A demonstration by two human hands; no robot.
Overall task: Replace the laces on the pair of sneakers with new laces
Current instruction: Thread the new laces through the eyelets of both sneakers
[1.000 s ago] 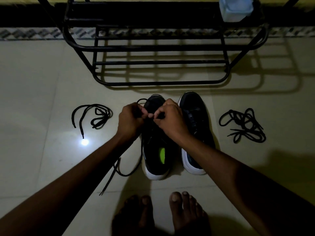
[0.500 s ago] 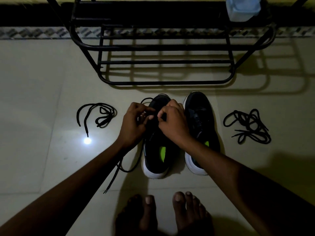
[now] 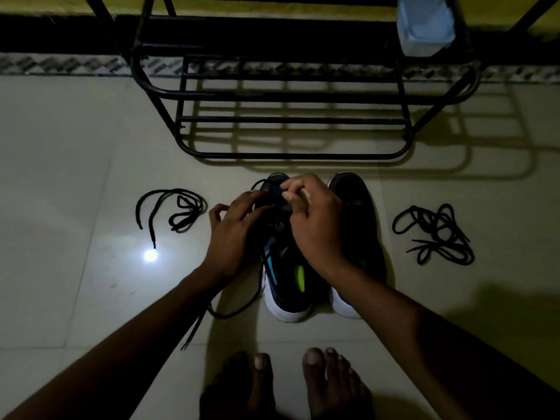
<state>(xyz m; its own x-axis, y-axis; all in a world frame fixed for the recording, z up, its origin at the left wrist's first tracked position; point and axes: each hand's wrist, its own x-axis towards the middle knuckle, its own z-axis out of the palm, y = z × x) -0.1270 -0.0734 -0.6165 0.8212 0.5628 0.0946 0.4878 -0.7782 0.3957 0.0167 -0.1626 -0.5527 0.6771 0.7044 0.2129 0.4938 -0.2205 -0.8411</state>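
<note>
Tiled floor (image 3: 75, 177): the left hand (image 3: 239, 234) no longer pinches, fingers (image 3: 248, 198) relaxed over the sneaker (image 3: 288, 286); the right hand (image 3: 316, 222) still pinches the lace (image 3: 193, 330). Threading continues.

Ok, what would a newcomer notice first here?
The left hand and right hand meet over the left sneaker of a black pair at centre, the right pinching its lace. A loose lace lies to the left beside a bright light spot, and a tangle of laces to the right.
</note>
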